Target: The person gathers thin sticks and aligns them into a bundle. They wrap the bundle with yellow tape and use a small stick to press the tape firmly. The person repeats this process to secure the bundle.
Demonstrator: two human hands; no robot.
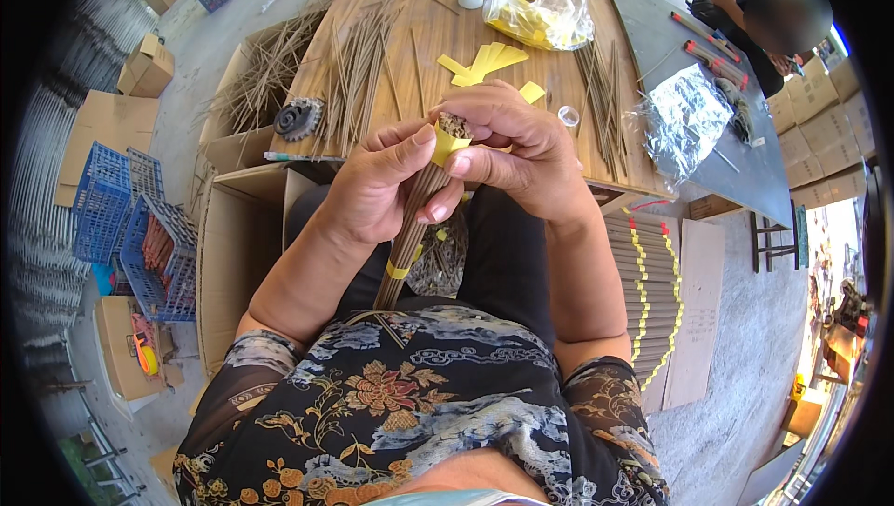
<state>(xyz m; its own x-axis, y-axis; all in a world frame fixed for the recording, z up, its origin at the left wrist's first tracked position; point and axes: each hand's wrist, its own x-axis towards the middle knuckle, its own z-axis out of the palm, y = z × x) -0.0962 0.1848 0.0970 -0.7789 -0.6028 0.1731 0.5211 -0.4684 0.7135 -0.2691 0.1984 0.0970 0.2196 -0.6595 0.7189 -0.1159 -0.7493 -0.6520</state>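
Note:
A bundle of thin brown sticks point(410, 234) slants up from my lap, its cut ends facing up. Around its upper end goes a yellow paper strip point(449, 146); a narrower yellow band point(398, 271) circles it lower down. My left hand point(380, 180) is closed round the bundle just under the top, thumb at the strip's left edge. With thumb and fingers, my right hand point(521, 148) grips the strip and the bundle's upper end from the right. Beyond my hands, loose yellow paper strips point(492, 61) lie on the wooden table point(438, 22).
Loose sticks point(358, 68) and a clear bag of yellow strips point(535, 17) lie on the table. A black toothed wheel point(298, 119) sits at its left edge. Banded bundles point(638, 273) line the floor at right. Blue crates point(158, 255) stand left. Another person point(745, 17) works far right.

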